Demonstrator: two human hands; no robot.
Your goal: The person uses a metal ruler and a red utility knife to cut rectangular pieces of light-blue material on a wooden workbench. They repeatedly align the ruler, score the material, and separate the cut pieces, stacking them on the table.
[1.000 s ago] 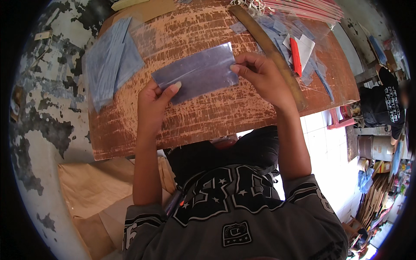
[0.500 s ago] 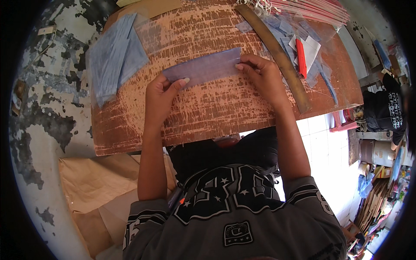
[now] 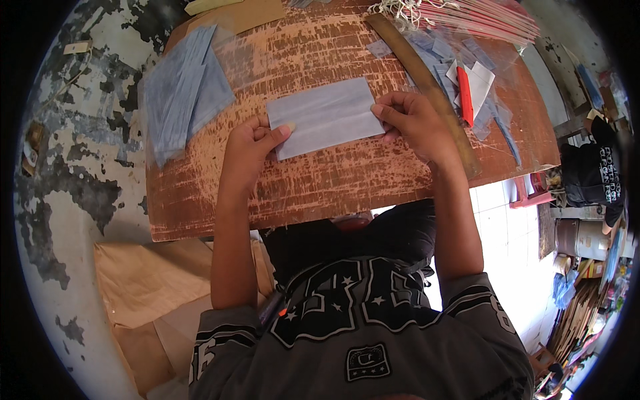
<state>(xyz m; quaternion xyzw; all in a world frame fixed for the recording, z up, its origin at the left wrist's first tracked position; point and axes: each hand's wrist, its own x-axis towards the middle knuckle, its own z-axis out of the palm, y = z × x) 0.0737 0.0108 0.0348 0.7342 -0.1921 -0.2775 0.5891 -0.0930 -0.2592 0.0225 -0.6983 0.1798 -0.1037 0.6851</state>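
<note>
Between my hands, above the worn brown table (image 3: 320, 183), is a rectangular bluish translucent plastic sheet (image 3: 325, 115), its broad face turned up. My left hand (image 3: 253, 148) pinches its left edge, thumb on top and fingers behind. At the opposite edge my right hand (image 3: 415, 123) grips it between thumb and fingers. Left of my hands lies a pile of similar bluish plastic sheets (image 3: 180, 100), some narrow and long. Beyond my right hand, a red-handled cutter (image 3: 464, 97) rests on plastic scraps and a white piece (image 3: 480, 83).
A long brown strip like a ruler (image 3: 427, 80) curves across the table beside my right hand. Red and white thin sticks with strings (image 3: 467, 20) lie at the far right. Brown cardboard (image 3: 247, 19) sits at the far left edge. Another person in black (image 3: 590, 167) is at the right.
The plastic sheet has tilted so its whole face shows, where before it appeared narrower. Both hands still hold its ends and have shifted slightly to the right and nearer.
</note>
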